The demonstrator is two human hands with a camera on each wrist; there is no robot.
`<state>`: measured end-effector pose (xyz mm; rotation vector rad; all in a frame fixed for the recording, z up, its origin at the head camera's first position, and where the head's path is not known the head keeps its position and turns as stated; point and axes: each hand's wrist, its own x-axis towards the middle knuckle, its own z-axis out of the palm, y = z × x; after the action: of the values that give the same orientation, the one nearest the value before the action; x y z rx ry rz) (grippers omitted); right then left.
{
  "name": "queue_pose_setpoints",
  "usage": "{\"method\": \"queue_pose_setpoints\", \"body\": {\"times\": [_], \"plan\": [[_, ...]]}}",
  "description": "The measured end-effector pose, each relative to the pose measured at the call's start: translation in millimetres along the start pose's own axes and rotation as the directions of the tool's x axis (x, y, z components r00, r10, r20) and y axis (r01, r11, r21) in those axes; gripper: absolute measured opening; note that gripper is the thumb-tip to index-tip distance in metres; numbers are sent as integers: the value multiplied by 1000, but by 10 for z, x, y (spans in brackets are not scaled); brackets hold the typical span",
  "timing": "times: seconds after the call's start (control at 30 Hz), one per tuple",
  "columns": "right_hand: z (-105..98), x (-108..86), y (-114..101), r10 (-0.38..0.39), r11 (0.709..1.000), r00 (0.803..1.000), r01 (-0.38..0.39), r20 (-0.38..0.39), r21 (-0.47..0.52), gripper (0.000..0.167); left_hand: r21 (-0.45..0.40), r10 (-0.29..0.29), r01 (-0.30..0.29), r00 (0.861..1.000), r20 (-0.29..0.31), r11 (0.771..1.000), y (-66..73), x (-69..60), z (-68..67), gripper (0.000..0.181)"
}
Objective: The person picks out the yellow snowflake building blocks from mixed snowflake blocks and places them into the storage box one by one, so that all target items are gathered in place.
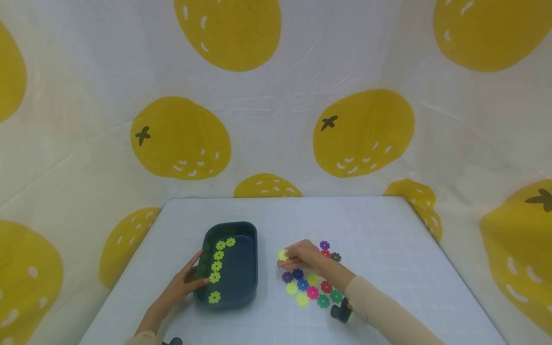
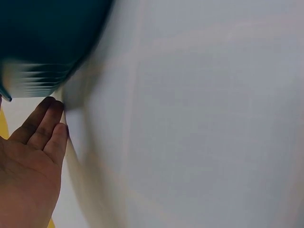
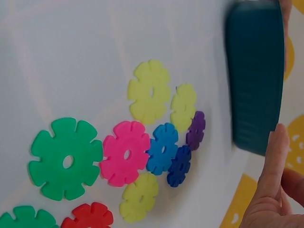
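Observation:
A dark teal tray (image 1: 235,299) has a line of yellow-green flower-shaped discs (image 1: 217,266) along its left side and top. My left hand (image 1: 181,285) holds its left wall, thumb over the rim; in the left wrist view the hand's (image 2: 35,161) other fingers lie nearly straight against the outside. Right of the tray, my right hand (image 1: 304,255) pinches a yellow-green disc (image 1: 282,255) above the table. In the right wrist view that disc is hidden behind the hand (image 3: 273,190). Below the right hand lie loose discs, among them pink (image 1: 312,293), blue (image 1: 303,284) and green (image 1: 323,301).
More discs, one purple (image 1: 325,245) and one grey (image 1: 336,257), lie beyond the right forearm, which partly covers the group. The table (image 1: 366,225) has a pale checked cloth. A curtain with yellow fruit prints (image 1: 364,134) stands behind it.

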<state>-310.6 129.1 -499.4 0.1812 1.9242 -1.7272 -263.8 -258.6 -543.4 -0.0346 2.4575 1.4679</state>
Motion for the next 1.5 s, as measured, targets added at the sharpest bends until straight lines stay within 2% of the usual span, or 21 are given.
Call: {"method": "queue_pose_setpoints", "body": {"times": [0.33, 0.5, 0.7, 1.03, 1.2, 1.5], "plan": [[40, 21, -138, -39, 999, 999, 38, 31, 17, 34, -1, 5, -5, 1000, -5, 1000, 8, -15, -6, 93], [90, 49, -233, -51, 999, 998, 52, 38, -17, 31, -5, 4, -4, 1000, 2, 1000, -9, -18, -21, 93], [204, 134, -381, -60, 998, 998, 60, 29, -3, 29, -12, 3, -3, 1000, 2, 1000, -22, -12, -33, 92], [456, 206, -609, -82, 996, 993, 78, 85, 47, 28, -1, 9, -9, 1000, -3, 1000, -5, -16, -24, 91], [547, 210, -655, -87, 995, 990, 82, 109, 48, 26, 19, 6, -5, 1000, -9, 1000, -4, -17, -18, 91], [637, 240, -663, -80, 997, 992, 78, 98, 28, 18, 12, 15, -15, 1000, -4, 1000, 8, -19, -9, 90]]}}
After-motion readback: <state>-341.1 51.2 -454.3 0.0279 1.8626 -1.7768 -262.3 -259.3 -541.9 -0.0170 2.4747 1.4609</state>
